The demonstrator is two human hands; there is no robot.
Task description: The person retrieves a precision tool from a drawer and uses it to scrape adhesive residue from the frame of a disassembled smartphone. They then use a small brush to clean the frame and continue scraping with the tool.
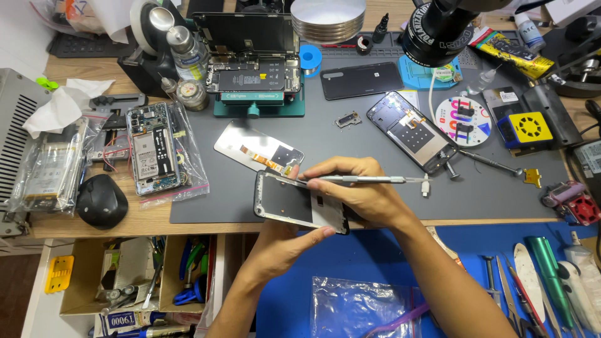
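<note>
One phone frame (300, 201), one metal tool (363, 179), two hands: left hand (289, 241), right hand (357, 191).

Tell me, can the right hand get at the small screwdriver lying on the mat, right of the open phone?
Probably not at once. The right hand grips a metal tool, so its fingers are taken. The way to the screwdriver across the mat looks free.
</note>
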